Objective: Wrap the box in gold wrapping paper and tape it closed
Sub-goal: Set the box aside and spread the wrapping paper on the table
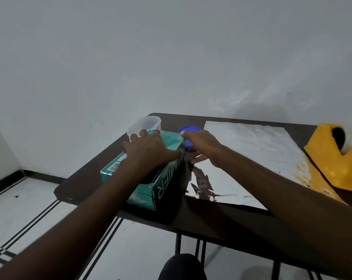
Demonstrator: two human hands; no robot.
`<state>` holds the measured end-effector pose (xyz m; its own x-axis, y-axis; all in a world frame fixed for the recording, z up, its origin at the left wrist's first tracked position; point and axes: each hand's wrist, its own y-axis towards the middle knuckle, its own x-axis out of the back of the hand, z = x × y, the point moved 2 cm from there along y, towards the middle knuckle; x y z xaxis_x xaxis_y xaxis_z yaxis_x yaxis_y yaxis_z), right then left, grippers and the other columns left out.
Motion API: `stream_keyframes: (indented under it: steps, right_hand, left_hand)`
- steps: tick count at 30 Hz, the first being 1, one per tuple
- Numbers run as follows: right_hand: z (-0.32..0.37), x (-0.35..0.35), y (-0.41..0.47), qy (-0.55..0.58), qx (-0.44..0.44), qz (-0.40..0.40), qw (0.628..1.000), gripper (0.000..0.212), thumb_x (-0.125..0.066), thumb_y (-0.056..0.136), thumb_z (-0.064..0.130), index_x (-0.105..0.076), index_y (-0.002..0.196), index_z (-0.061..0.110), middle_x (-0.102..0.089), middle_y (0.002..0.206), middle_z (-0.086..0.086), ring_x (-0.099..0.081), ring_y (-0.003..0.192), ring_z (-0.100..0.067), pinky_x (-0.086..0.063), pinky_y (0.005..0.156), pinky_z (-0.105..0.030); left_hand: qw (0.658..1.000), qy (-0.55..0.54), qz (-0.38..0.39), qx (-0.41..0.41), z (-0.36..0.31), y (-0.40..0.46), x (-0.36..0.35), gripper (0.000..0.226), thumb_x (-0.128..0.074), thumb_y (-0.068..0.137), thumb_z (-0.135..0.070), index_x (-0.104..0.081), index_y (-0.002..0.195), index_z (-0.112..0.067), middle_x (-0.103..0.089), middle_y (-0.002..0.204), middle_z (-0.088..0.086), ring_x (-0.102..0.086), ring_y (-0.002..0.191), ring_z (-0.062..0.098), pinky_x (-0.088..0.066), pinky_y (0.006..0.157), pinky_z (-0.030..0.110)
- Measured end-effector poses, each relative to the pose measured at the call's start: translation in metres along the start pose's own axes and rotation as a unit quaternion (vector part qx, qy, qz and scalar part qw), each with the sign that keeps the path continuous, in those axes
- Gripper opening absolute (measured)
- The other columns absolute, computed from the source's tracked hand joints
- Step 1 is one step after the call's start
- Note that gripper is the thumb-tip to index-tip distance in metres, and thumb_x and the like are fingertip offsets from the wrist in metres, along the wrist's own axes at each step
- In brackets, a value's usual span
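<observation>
Left hand [150,150] fingers spread flat on teal box [142,178]; right hand [201,144] fingers curl at its far corner, grip unclear. Box overhangs tabltop edge? No: box sits near tabletop [221,217] edge, a shove could tip it off or crease the wrapping sheet [252,158].

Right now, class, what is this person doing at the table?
A person has both hands on a teal box at the left end of a dark table. The left hand lies across its top; the right hand holds its far end. A shiny sheet of wrapping paper lies flat beside it, unfolded, and a yellow tape dispenser waits at the right. Nothing is wrapped yet.
</observation>
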<state>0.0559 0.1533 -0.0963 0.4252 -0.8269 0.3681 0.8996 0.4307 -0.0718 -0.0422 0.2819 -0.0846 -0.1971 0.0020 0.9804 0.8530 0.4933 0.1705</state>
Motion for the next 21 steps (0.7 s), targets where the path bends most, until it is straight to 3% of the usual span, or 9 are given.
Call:
stream_keyframes:
  steps: [5,8,12,15,18,21]
  right_hand:
    - [-0.003,0.031,0.004,0.058,0.029,-0.107,0.992,0.053,-0.060,0.078,0.057,-0.068,0.104,0.012,-0.072,0.096,-0.008,-0.072,0.083,-0.026,-0.062,0.069,-0.047]
    - [-0.006,0.061,0.002,0.097,0.048,-0.159,0.981,0.030,-0.065,0.082,0.045,-0.069,0.086,0.017,-0.074,0.092,-0.006,-0.072,0.084,-0.026,-0.061,0.075,-0.050]
    - [-0.014,0.108,-0.001,0.099,0.054,-0.262,0.958,0.027,-0.066,0.082,0.042,-0.065,0.075,0.017,-0.073,0.084,-0.004,-0.071,0.082,-0.026,-0.060,0.077,-0.050]
    - [-0.020,0.143,-0.001,0.087,0.056,-0.345,0.933,0.027,-0.063,0.086,0.041,-0.065,0.076,0.016,-0.067,0.076,0.002,-0.068,0.084,-0.026,-0.058,0.079,-0.047]
    - [-0.031,0.174,-0.001,0.062,0.050,-0.395,0.915,0.030,-0.056,0.094,0.040,-0.069,0.093,0.012,-0.062,0.084,-0.003,-0.061,0.084,-0.028,-0.050,0.074,-0.039]
    - [-0.053,0.191,0.008,0.120,0.023,-0.409,0.905,0.029,-0.057,0.093,0.044,-0.060,0.080,0.018,-0.064,0.092,-0.012,-0.065,0.092,-0.037,-0.055,0.081,-0.053]
  left_hand:
    - [0.993,-0.033,-0.047,-0.100,-0.040,-0.009,0.018,0.114,-0.029,0.056,-0.090,-0.036,0.144,-0.018,-0.046,0.139,0.015,-0.044,0.125,0.038,-0.037,0.103,0.056]
    - [0.980,-0.054,-0.074,-0.175,-0.067,-0.002,0.023,0.104,-0.043,0.065,-0.085,-0.035,0.145,-0.020,-0.044,0.141,0.011,-0.044,0.127,0.035,-0.034,0.103,0.052]
    - [0.961,-0.069,-0.101,-0.247,-0.098,0.022,0.021,0.095,-0.054,0.073,-0.081,-0.036,0.145,-0.021,-0.044,0.145,0.008,-0.044,0.128,0.030,-0.031,0.106,0.049]
    - [0.964,-0.061,-0.127,-0.227,-0.111,0.043,0.016,0.105,-0.052,0.068,-0.086,-0.032,0.148,-0.021,-0.035,0.153,0.011,-0.032,0.140,0.030,-0.023,0.111,0.053]
    - [0.965,-0.143,-0.111,-0.191,-0.118,0.060,0.005,0.120,-0.060,0.064,-0.083,-0.018,0.154,-0.016,-0.020,0.160,0.017,-0.019,0.147,0.033,-0.021,0.115,0.053]
    - [0.920,-0.352,-0.021,-0.173,-0.126,0.076,-0.015,0.111,-0.078,0.063,-0.067,-0.030,0.147,-0.014,-0.047,0.144,0.011,-0.047,0.131,0.027,-0.042,0.108,0.043]
